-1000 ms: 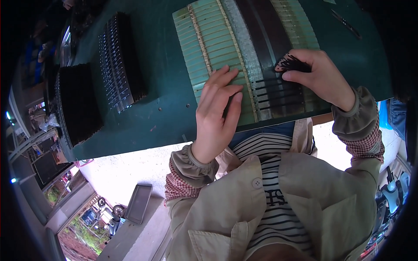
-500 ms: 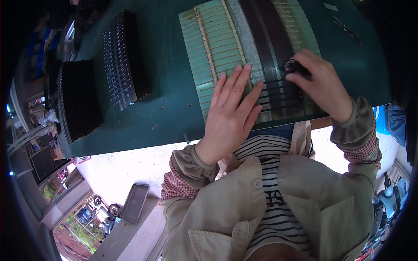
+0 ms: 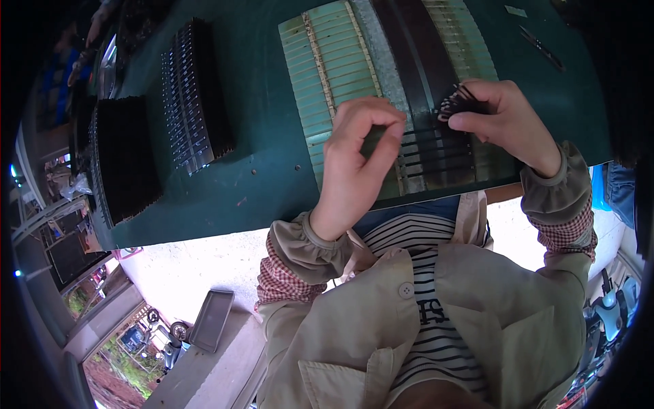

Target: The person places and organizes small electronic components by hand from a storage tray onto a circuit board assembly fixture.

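Over board (image 3: 340, 61), hands: right (image 3: 512, 123) clutching strips (image 3: 463, 103) crosswise, pale ends leftward; left (image 3: 355, 155), cannot tell.

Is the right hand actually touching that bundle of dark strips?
Touching: the head view shows the right hand pinching the bundle of dark strips between thumb and fingers.

Dark, pale-tipped bundle (image 3: 466, 103) in right hand (image 3: 515, 124)
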{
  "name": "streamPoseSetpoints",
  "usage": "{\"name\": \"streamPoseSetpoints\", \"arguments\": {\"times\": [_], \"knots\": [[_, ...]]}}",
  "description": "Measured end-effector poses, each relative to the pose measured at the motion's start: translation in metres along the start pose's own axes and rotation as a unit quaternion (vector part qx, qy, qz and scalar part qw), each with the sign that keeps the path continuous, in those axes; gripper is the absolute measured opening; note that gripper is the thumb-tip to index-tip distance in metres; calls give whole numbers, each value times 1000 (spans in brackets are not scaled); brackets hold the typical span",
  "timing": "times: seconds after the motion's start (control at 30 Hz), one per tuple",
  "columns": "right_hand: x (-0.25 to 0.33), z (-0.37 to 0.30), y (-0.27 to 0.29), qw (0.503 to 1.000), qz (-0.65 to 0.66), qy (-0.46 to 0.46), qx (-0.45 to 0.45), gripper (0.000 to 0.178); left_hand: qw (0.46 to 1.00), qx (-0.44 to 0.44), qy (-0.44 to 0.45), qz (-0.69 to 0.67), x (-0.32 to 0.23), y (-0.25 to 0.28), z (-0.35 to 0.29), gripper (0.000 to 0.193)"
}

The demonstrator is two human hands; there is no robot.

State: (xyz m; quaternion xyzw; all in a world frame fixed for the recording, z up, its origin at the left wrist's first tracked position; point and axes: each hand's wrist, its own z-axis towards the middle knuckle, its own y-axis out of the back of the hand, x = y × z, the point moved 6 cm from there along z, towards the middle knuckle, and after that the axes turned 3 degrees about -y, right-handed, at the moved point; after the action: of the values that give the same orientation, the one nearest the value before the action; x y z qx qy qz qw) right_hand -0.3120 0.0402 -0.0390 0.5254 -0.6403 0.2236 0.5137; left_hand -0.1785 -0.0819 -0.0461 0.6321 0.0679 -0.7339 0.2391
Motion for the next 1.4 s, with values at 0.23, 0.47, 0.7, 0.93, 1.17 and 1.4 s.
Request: {"name": "streamPoseSetpoints", "arguments": {"times": [0.23, 0.47, 0.7, 0.93, 1.17, 1.4], "knots": [[8, 3, -9, 999, 12, 26, 36, 10, 999, -2, 12, -46, 2, -6, 3, 8], [-4, 7, 3, 997, -32, 63, -23, 14, 978, -1, -77, 195, -14, 12, -3, 9], [-3, 10, 2, 992, -94, 79, -34, 15, 967, 17, -98, 235, -15, 11, -10, 18], [9, 4, -3, 953, -236, 147, -122, 17, 897, 99, -157, 401, -24, -17, -13, 28], [8, -6, 21, 997, -34, 54, -43, 10, 977, 58, -84, 187, -18, 3, -4, 25], [25, 2, -6, 998, 11, -16, 57, 13, 995, 25, 66, -69, 0, -9, 6, 8]]}}
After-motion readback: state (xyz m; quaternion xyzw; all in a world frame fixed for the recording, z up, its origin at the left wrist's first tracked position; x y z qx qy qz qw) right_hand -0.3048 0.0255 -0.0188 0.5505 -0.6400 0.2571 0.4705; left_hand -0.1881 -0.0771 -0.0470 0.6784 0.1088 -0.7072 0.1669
